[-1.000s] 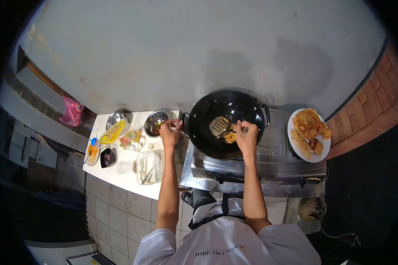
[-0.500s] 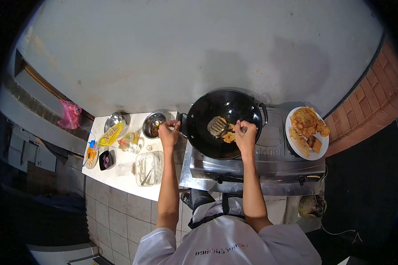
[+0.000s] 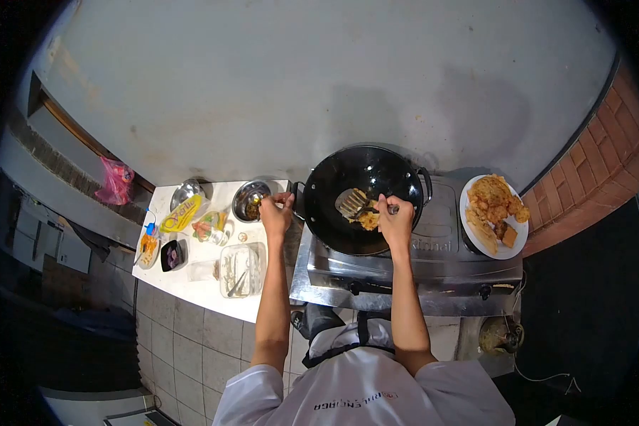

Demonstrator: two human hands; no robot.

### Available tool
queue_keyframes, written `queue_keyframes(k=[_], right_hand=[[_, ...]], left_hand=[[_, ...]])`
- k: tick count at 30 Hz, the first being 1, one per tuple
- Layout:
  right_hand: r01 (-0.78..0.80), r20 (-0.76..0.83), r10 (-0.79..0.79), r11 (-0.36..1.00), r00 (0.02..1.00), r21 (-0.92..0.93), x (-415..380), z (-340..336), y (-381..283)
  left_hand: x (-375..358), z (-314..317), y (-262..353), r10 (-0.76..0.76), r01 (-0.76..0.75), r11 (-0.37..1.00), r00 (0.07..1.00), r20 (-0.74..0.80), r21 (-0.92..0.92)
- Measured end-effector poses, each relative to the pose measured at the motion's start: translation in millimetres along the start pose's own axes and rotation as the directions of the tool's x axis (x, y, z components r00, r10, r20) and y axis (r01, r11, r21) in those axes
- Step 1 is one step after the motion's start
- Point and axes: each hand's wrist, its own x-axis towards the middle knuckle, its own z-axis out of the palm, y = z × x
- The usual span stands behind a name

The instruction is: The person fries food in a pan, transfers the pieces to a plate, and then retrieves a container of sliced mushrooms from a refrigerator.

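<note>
A black wok (image 3: 334,231) sits on the steel gas stove. My left hand (image 3: 275,215) is closed at its left handle (image 3: 299,201), fingertips pinching it. In my right hand (image 3: 396,216) is the handle of a slotted spatula, mostly hidden by the fingers. The spatula's slotted metal head (image 3: 350,204) rests low in the wok, against yellow-brown pieces of food (image 3: 366,220). Part of that food is covered by the spatula head and my right hand.
A white plate (image 3: 505,251) of fried food stands on the stove's right side. Left, a white table (image 3: 224,305) bears metal bowls (image 3: 250,201), a yellow packet (image 3: 181,214), a black bowl (image 3: 172,256) and a clear container (image 3: 238,270) with a spoon. A wall rises behind.
The whole view has shifted slightly. Both hands keep their holds on the wok handle and spatula, and the spatula head stays at the food with hardly any movement.
</note>
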Motion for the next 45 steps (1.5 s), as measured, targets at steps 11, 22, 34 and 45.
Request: queue_keyframes(k=[11,22,34,45], right_hand=[[0.09,-0.141,-0.082,0.995,0.987,0.051,2,-14,-12],[0.182,-0.133,-0.193,0.979,0.972,-0.092,-3,-9,-26],[0.159,-0.156,-0.168,0.985,0.973,-0.071,1,-2,-10],[0.158,-0.167,-0.171,0.983,0.971,-0.089,-1,-2,-12]], left_hand=[[0,0,0,0.031,-0.031,0.999,1.0,0.005,0.006],[3,2,-5,0.014,-0.014,1.0,1.0,0.014,-0.014],[0,0,0,0.051,-0.051,0.998,0.999,-0.008,-0.026],[-1,-1,4,0.048,-0.048,0.997,0.999,0.005,-0.057]])
